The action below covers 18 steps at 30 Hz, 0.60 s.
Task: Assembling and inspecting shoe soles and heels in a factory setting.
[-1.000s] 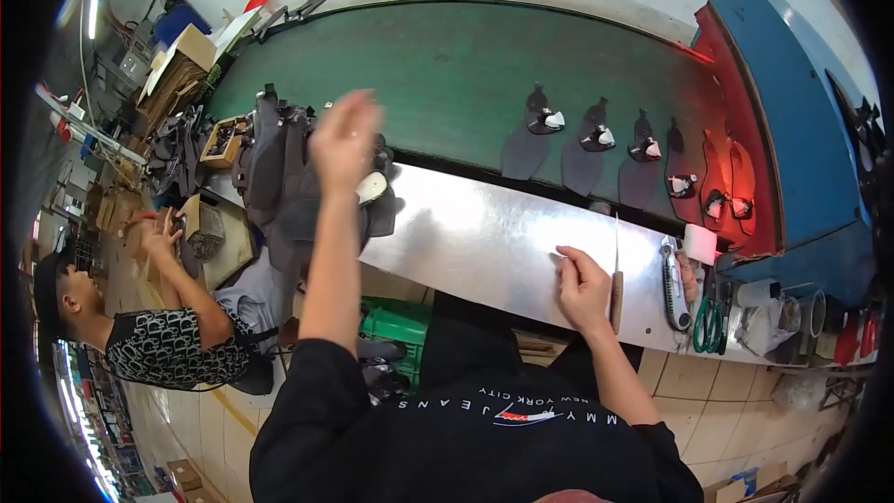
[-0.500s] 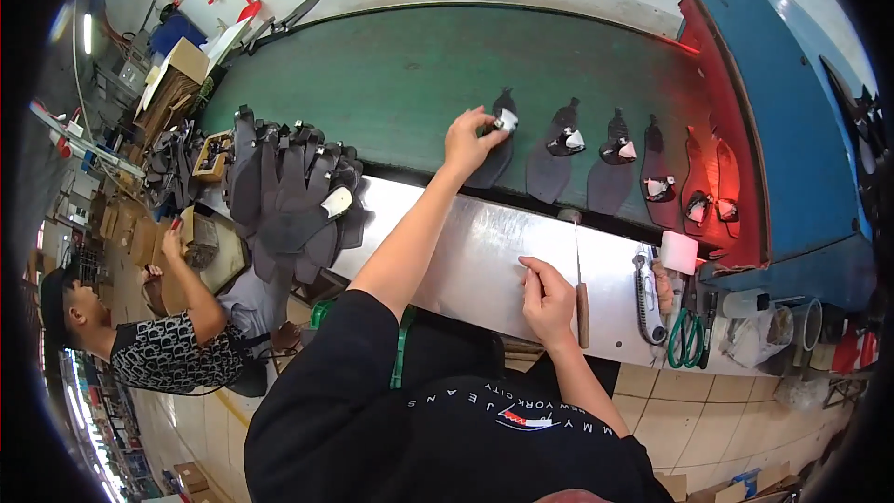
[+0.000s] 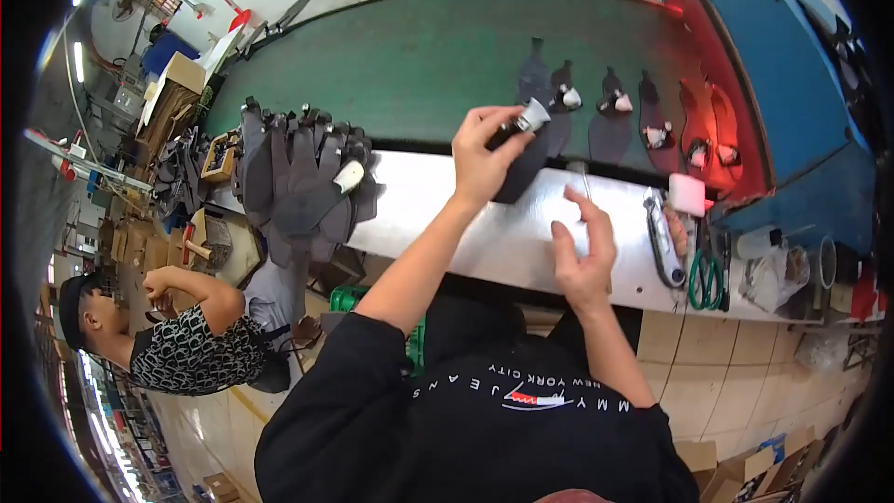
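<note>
My left hand (image 3: 486,151) is closed round the strap of a dark sandal sole (image 3: 523,172), with a white piece on the strap showing above my fingers. The sole is over the front edge of the green belt and the metal counter, partly hidden by my hand. My right hand (image 3: 587,256) hovers over the counter, thumb and fingers apart, holding nothing. Beneath it lies a hammer (image 3: 578,168), its handle mostly covered. To the right on the belt several soles with straps lie in a row, among them one dark sole (image 3: 610,135); the farthest right are lit red.
The green conveyor belt (image 3: 400,65) leads to a blue and red machine (image 3: 792,84). A stack of dark soles (image 3: 307,196) stands left on the metal counter (image 3: 419,196). At right lie a utility knife (image 3: 663,242) and green-handled scissors (image 3: 705,279). A person (image 3: 196,335) works at left.
My left hand has lifted the sandal sole off the belt and brought it nearer and rightward. My right hand has opened and moved right, over the hammer. The person at left has lowered a hand.
</note>
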{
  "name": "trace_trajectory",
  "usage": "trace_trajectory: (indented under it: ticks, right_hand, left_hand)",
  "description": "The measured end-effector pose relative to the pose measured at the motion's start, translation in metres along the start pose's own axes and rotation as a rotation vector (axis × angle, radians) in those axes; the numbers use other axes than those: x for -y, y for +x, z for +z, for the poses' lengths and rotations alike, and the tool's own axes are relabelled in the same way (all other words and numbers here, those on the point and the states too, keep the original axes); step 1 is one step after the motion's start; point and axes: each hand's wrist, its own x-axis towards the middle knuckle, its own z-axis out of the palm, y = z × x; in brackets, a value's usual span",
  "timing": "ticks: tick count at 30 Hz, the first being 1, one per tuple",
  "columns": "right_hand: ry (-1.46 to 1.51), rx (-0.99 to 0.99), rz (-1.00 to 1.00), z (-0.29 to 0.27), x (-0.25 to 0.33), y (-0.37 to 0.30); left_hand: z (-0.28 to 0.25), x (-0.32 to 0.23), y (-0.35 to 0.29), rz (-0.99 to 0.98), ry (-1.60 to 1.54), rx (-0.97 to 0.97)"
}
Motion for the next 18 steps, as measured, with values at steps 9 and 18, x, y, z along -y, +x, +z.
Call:
trace_trajectory:
  ticks: [9, 18]
  right_hand:
    - [-0.17, 0.06, -0.274, -0.007, 0.041, 0.019]
    - [-0.272, 0.0, -0.435, -0.01, 0.031, 0.005]
  left_hand:
    - [-0.016, -0.073, -0.097, -0.294, -0.524, -0.013]
    - [-0.016, -0.069, -0.113, -0.328, -0.406, 0.109]
